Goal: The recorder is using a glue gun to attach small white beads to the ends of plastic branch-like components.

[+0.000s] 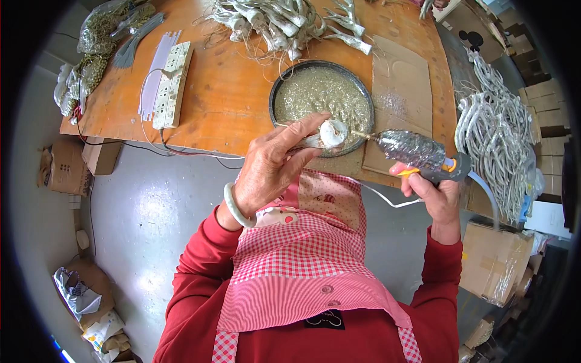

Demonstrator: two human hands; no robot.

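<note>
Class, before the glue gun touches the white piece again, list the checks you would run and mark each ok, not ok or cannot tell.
1. Left hand grips the white piece firmly: ok.
2. Right hand holds the foil-wrapped glue gun, finger on the trigger: ok.
3. Nozzle aimed at the piece: ok.
4. Fingertips away from the nozzle: not ok, they sit close.
5. Round glitter tray directly beneath: ok.
6. Glue hot and flowing: cannot tell.

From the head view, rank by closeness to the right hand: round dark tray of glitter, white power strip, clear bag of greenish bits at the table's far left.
From the right hand:
1. Round dark tray of glitter, table centre.
2. White power strip, left of the tray.
3. Clear bag of greenish bits, far left corner.
</note>
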